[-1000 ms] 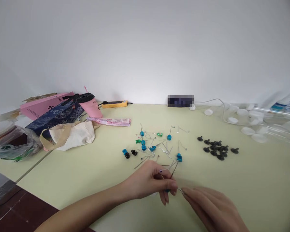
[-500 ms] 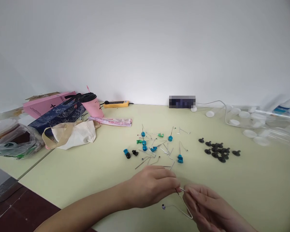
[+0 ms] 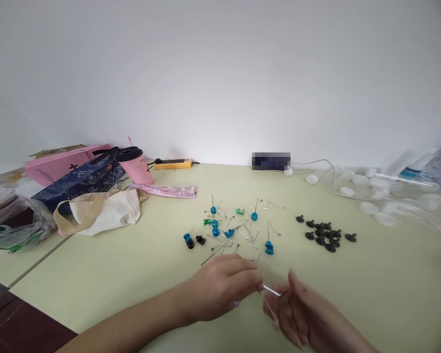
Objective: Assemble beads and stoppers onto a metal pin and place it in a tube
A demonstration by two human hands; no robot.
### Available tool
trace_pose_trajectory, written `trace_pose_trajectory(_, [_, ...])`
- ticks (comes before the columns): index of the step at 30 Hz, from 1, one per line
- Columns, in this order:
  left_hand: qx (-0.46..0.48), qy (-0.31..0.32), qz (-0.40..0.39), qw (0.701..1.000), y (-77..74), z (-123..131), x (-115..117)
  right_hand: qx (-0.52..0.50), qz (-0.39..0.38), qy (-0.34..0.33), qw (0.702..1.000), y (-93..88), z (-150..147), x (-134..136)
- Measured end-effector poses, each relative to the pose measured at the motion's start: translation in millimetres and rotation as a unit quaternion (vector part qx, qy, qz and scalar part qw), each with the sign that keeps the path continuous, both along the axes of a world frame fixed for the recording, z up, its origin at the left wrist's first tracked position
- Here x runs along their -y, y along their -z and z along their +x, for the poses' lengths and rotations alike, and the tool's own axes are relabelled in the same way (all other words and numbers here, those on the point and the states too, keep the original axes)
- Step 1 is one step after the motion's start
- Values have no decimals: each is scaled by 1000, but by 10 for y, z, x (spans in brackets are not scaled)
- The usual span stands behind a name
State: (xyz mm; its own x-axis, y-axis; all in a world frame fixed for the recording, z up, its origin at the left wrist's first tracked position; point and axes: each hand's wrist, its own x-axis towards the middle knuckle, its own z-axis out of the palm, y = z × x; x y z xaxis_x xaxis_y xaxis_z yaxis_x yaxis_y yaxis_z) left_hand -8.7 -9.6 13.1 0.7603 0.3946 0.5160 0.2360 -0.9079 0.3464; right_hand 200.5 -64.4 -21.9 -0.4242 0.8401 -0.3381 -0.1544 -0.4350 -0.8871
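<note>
Toward the near edge of the pale green worktop (image 3: 389, 289), a thin silver L-shaped metal key (image 3: 272, 290) is pinched in the left hand (image 3: 222, 287), its long axis slanted down rightward. Below it, a thin bent metal wire (image 3: 268, 309) is angled more steeply. The key's bent tip is nearest the right hand (image 3: 303, 311), whose fingers are loosely spread; contact cannot be told.
</note>
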Motion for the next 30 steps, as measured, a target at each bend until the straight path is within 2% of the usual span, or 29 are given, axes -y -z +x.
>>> trace_pose_trajectory(1, [-10,12,58,998,18,-1,0,-44,-61,-40,996,11,-27,14])
trace_pose_trajectory(2, [-22,20,106,994,32,2,1,-78,-93,-51,991,27,-47,28])
trace_pose_trajectory(4, [-43,21,155,987,45,14,4,-110,-96,-21,989,67,-64,46])
trace_pose_trajectory(5, [-47,13,149,988,46,22,5,-104,-75,-3,992,85,-60,45])
trace_pose_trajectory(6, [-45,-1,121,992,44,32,6,-86,-43,1,995,100,-49,37])
trace_pose_trajectory(8, [-40,-34,10,999,30,51,6,-7,56,-19,998,115,-14,4])
trace_pose_trajectory(10, [-46,-44,-125,990,10,61,3,87,177,-22,980,111,25,-36])
trace_pose_trajectory(11, [-51,-41,-176,982,1,61,1,121,215,-15,969,105,41,-53])
trace_pose_trajectory(13, [-48,-29,-205,977,-6,52,-7,123,204,6,971,97,56,-76])
trace_pose_trajectory(15, [-17,-30,-141,989,6,32,-19,38,107,30,993,100,47,-90])
trace_pose_trajectory(18, [12,-43,11,999,40,5,-57,-91,-19,63,994,122,9,-134])
trace_pose_trajectory(21, [-24,-35,106,993,42,13,-120,-129,-58,22,990,148,-26,-225])
trace_pose_trajectory(23, [-52,-34,105,993,15,48,-172,-123,-37,-11,992,160,-43,-284])
trace_pose_trajectory(25, [-59,-41,37,997,-23,101,-223,-89,5,-15,996,165,-54,-313])
trace_pose_trajectory(27, [-49,-48,-81,994,-54,155,-268,-17,61,1,998,165,-57,-308])
trace_pose_trajectory(29, [-40,-57,-229,971,-63,190,-298,82,137,20,987,163,-50,-287])
trace_pose_trajectory(30, [-37,-59,-306,949,-58,196,-307,126,172,23,977,163,-44,-278])
